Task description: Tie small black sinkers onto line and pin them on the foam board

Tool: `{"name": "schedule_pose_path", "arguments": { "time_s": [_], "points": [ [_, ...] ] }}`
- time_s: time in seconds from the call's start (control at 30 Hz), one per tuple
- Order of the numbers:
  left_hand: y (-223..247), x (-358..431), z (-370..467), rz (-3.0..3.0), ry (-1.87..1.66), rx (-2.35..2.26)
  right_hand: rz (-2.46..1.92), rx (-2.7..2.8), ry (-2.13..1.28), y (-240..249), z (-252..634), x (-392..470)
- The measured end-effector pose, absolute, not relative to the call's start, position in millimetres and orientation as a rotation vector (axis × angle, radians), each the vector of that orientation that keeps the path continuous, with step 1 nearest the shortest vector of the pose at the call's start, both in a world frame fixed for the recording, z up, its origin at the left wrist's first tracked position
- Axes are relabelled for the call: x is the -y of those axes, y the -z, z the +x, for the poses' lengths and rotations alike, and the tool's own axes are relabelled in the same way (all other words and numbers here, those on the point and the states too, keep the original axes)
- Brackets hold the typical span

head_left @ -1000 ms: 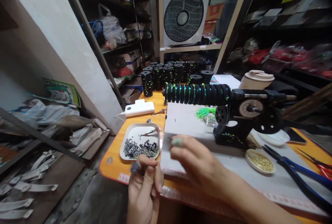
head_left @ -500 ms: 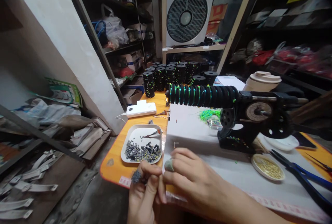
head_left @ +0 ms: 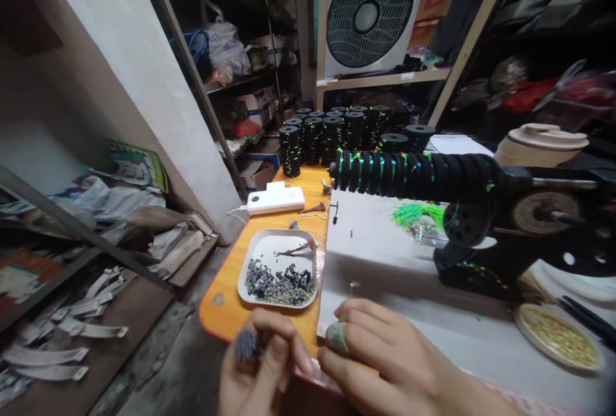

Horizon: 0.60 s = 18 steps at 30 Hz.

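My left hand (head_left: 264, 364) is closed at the bottom, below the tray, its fingers curled round a bundle of fine dark grey strands (head_left: 246, 345) whose bristly end sticks out on the left. To its right, my right hand (head_left: 385, 358) hovers over the table's front edge with fingers bent and pressed together. Greenish tape (head_left: 337, 337) wraps one of its fingers. A tiny pale piece with a thin stem (head_left: 353, 286) shows just beyond that hand's knuckles; whether it is held I cannot tell. A white tray (head_left: 244, 250) of small grey, black and yellow pieces stands beyond my left hand.
A black hand-cranked winder (head_left: 476, 268) carries a ridged black roll (head_left: 414, 175) with shiny green-blue strands. Several upright black spools (head_left: 312, 140) stand behind. A dish of gold bits (head_left: 561, 339) is at right, a white power bank (head_left: 276, 199) behind the tray.
The view has shifted, so the table things appear farther right. My hands, with fingertips meeting before, now have a gap between them. The grey bundle stays in my left hand.
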<state>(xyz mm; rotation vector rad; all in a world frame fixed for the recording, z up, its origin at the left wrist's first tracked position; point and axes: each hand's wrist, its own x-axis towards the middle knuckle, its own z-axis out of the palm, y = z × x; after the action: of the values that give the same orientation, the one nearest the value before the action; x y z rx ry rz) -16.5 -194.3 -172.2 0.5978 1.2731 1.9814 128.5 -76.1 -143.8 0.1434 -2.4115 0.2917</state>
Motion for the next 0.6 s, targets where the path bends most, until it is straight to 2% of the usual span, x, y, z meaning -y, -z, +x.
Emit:
{"name": "schedule_pose_path", "arguments": {
  "time_s": [0.1,0.2,0.27,0.43,0.6],
  "points": [
    [158,177,-66,1.022,-1.783,-1.774,0.047,2.446,-0.269,145,129,74],
    [146,149,-105,1.604,-1.028,-2.051,-0.009,2.496,-0.32,148,130,74],
    [143,132,-115,1.696,-0.802,-2.021,-0.022,2.508,-0.358,150,130,74],
    [145,110,-111,1.786,-0.576,-2.007,-0.11,2.505,-0.404,151,132,75],
    [140,101,-108,1.81,-0.581,-2.047,-0.167,2.491,-0.537,147,134,74]
  ]
}}
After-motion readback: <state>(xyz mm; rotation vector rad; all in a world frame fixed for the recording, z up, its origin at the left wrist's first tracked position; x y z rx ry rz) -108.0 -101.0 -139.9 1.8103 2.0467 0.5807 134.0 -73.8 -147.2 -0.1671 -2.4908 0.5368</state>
